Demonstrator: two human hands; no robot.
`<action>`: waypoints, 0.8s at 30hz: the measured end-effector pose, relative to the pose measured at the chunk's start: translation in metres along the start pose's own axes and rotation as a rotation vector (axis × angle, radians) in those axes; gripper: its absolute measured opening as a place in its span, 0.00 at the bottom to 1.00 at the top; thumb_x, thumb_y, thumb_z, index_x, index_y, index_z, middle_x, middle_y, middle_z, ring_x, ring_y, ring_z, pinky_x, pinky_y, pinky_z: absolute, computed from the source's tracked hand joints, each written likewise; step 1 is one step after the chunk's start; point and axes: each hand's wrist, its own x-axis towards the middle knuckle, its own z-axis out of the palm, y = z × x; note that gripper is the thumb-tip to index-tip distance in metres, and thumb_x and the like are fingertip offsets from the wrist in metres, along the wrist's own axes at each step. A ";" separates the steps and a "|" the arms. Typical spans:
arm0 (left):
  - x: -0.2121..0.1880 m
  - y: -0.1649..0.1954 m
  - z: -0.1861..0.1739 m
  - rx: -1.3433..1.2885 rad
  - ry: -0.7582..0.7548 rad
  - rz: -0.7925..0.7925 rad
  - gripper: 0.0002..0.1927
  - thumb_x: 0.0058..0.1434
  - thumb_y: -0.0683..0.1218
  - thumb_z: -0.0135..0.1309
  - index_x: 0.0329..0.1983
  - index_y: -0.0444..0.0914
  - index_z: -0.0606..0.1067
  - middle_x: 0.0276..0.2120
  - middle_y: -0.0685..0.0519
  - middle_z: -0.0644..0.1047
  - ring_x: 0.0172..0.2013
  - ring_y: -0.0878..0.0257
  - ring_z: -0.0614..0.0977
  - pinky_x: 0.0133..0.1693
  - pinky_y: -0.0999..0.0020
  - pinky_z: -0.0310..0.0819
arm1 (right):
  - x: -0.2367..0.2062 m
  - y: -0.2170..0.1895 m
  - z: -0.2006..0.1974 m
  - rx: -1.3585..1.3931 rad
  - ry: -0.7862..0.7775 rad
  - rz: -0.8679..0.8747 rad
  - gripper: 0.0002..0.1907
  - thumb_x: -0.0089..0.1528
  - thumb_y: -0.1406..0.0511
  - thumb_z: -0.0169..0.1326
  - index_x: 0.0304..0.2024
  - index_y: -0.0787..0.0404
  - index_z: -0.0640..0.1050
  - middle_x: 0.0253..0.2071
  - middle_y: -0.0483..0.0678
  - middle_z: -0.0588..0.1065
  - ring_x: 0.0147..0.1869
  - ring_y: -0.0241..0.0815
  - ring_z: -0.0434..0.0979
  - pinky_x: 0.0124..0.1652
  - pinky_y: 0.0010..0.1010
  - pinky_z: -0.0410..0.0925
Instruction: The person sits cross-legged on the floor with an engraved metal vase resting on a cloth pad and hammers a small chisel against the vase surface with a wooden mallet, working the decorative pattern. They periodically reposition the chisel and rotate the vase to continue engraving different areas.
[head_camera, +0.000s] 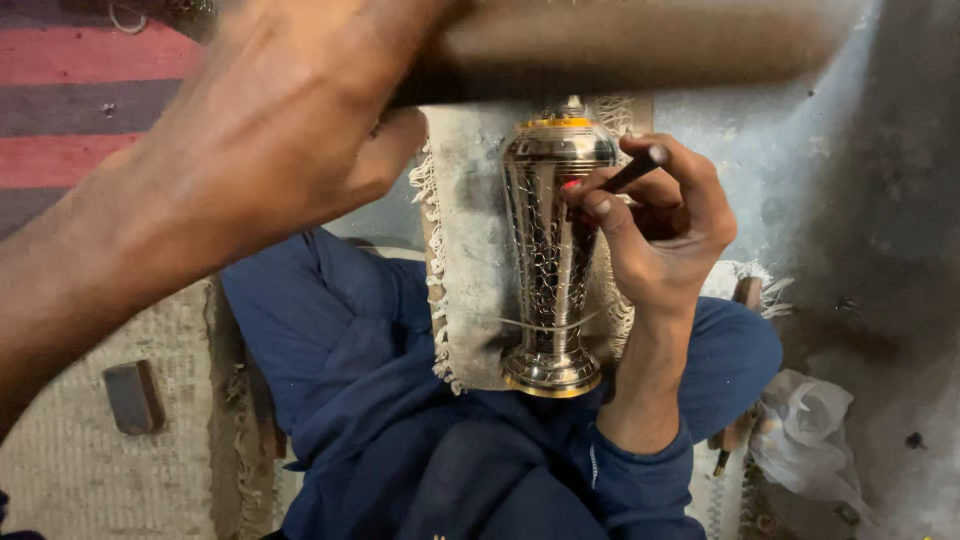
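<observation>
left hand (290, 130) gripping blurred mallet (620, 45), raised | right hand (655, 225) fingers pinching punch (635, 168) against vase (553, 250) | vase lying on mat (470, 250)

One vase (552, 260), one punch (634, 170), one mallet (620, 45), one rag (805, 430), two hands: left (270, 130), right (655, 230).

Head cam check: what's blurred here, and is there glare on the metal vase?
Head view: the left hand and the dark tool it grips are smeared by motion blur across the top; the right hand holding a punch against the vase is sharp; bright reflections streak the vase's body and foot; the right side of the floor lies in shadow.
</observation>
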 end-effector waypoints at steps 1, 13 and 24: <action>0.001 -0.001 0.000 0.000 -0.006 0.001 0.28 0.62 0.36 0.58 0.66 0.37 0.70 0.42 0.45 0.76 0.41 0.50 0.80 0.44 0.52 0.72 | 0.000 0.000 0.000 0.007 0.001 0.005 0.18 0.71 0.82 0.57 0.61 0.70 0.68 0.42 0.57 0.80 0.47 0.46 0.86 0.47 0.32 0.81; 0.014 -0.001 -0.004 0.022 -0.063 0.001 0.27 0.60 0.37 0.58 0.64 0.37 0.71 0.41 0.42 0.77 0.40 0.47 0.80 0.40 0.52 0.71 | -0.001 0.002 -0.004 0.056 -0.004 0.062 0.19 0.72 0.78 0.59 0.62 0.68 0.69 0.42 0.56 0.81 0.47 0.44 0.85 0.46 0.29 0.79; 0.019 -0.001 -0.011 -0.262 -0.102 -0.096 0.30 0.61 0.37 0.58 0.67 0.35 0.66 0.42 0.41 0.76 0.42 0.41 0.78 0.41 0.47 0.71 | -0.002 0.002 -0.002 0.087 0.005 0.079 0.18 0.72 0.76 0.60 0.62 0.67 0.70 0.43 0.55 0.80 0.48 0.43 0.84 0.45 0.26 0.78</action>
